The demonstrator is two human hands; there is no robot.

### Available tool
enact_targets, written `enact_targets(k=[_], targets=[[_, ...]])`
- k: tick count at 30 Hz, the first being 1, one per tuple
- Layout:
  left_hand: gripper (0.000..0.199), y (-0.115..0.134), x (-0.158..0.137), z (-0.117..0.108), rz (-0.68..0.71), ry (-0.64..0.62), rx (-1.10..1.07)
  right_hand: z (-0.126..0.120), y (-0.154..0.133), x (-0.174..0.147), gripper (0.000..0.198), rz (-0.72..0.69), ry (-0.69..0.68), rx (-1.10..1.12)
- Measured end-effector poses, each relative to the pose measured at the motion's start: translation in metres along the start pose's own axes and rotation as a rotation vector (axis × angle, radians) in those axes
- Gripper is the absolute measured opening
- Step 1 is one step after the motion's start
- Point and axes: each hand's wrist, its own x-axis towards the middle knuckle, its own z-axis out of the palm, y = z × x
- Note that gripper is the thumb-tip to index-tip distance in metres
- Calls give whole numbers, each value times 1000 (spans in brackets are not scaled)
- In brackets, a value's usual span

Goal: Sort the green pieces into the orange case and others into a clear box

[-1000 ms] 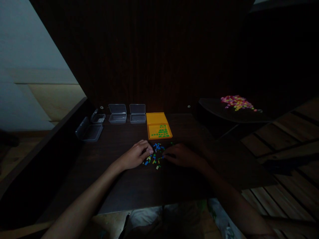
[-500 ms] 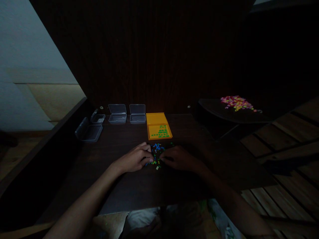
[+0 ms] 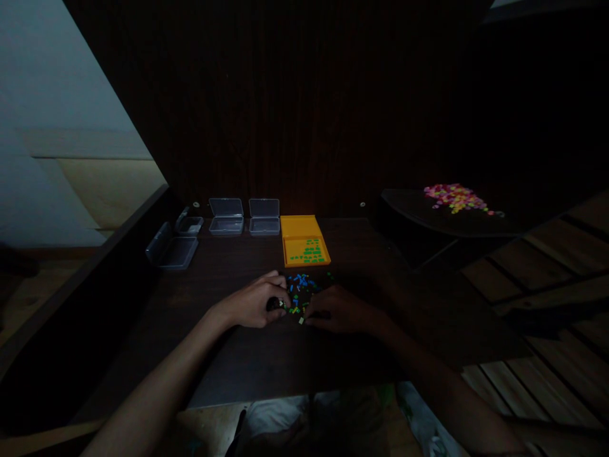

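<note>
Small blue, green and yellow pieces [image 3: 301, 280], like tiny building bricks, lie loose on the dark tabletop [image 3: 257, 368]. At their left edge rests my left hand [image 3: 259, 303], its thumb and fingers curved apart around a few pale and green bits, none clearly gripped. On the right side of the pile, my right hand [image 3: 335, 309] is low over the table, thumb and forefinger slightly apart. Its thumb tip is beside a pale flat piece [image 3: 301, 320]. Behind the pile, an open yellow case [image 3: 299, 225] holds green pieces in rows.
Open clear plastic boxes [image 3: 227, 226] stand along the back, with another clear box [image 3: 178, 254] at the left. A heap of pink, red and yellow bits [image 3: 457, 197] sits on a raised side shelf [image 3: 404, 212]. A dark side board [image 3: 95, 266] bounds the left.
My left thumb and fingers have spread from a closer pinch, uncovering small pieces. My right fingertips have moved slightly toward me, to the pale piece. The view has shifted slightly.
</note>
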Motion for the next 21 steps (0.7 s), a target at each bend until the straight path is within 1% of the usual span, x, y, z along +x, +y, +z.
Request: enact_targets(k=[6, 14, 21], targets=[[18, -1, 0, 1, 0, 18, 44, 1, 2, -1, 12, -8, 18, -19], [16, 1, 1, 3, 28, 25, 43, 0, 4, -2, 10, 26, 28, -85], [14, 3, 1, 5, 5, 30, 35, -2, 4, -2, 11, 42, 17, -83]])
